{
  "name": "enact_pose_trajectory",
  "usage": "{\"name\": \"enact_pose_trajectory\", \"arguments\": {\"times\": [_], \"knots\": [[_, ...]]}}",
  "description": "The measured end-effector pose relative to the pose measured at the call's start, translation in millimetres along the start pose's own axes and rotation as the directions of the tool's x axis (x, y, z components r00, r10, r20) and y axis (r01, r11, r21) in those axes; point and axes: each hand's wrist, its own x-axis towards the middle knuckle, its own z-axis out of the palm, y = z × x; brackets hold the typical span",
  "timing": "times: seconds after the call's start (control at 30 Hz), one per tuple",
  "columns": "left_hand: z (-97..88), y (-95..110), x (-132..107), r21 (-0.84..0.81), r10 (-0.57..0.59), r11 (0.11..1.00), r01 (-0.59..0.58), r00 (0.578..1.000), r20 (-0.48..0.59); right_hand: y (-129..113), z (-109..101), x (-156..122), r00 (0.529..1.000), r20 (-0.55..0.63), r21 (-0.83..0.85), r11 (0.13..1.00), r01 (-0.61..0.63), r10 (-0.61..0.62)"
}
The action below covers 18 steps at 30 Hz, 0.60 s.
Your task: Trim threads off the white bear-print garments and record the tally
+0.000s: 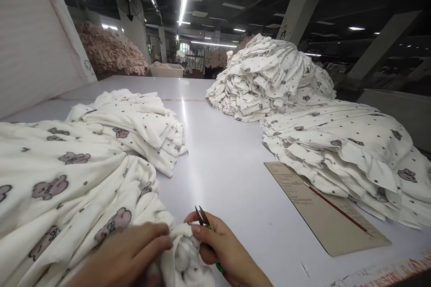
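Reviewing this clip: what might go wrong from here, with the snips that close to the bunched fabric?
1. The thread snips in the right hand point at cloth the left hand pinches; a slip might nick the printed garment or a fingertip.
2. The red pencil on the brown card may roll off.

Garment [67,188] under the hands: white, printed with mauve-grey bear shapes and small dark dots. Folded stack [141,125] beside it: same white, same print. Large heap [269,76] and flat stack [353,143]: white, dark dots, scattered grey bears. Snips [202,216]: dark blades, green handle. Counter [229,161]: pale grey-white, glossy. Card [323,215]: tan, with dark print. Pencil [336,208]: red. Far pile [107,51]: pale pink.
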Motion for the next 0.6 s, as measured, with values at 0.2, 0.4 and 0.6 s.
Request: {"name": "enact_pose_trajectory", "arguments": {"times": [0.2, 0.4, 0.6], "knots": [[27.6, 10, 12, -0.088, -0.259, 0.953, 0.29, 0.93, 0.259, 21, 0, -1, 0.999, -0.018, 0.152, 0.987, 0.046, -0.043], [14.8, -2, 18, -0.614, -0.449, 0.391, 0.686, 0.724, 0.523, 37, -15, 1, 0.97, -0.233, 0.084, 0.993, 0.087, -0.065], [22.1, -4, 19, -0.673, -0.492, 0.245, 0.698, 0.688, 0.534, 44, 2, -5, 0.712, -0.415, -0.539, 0.783, 0.31, -0.567]]}}
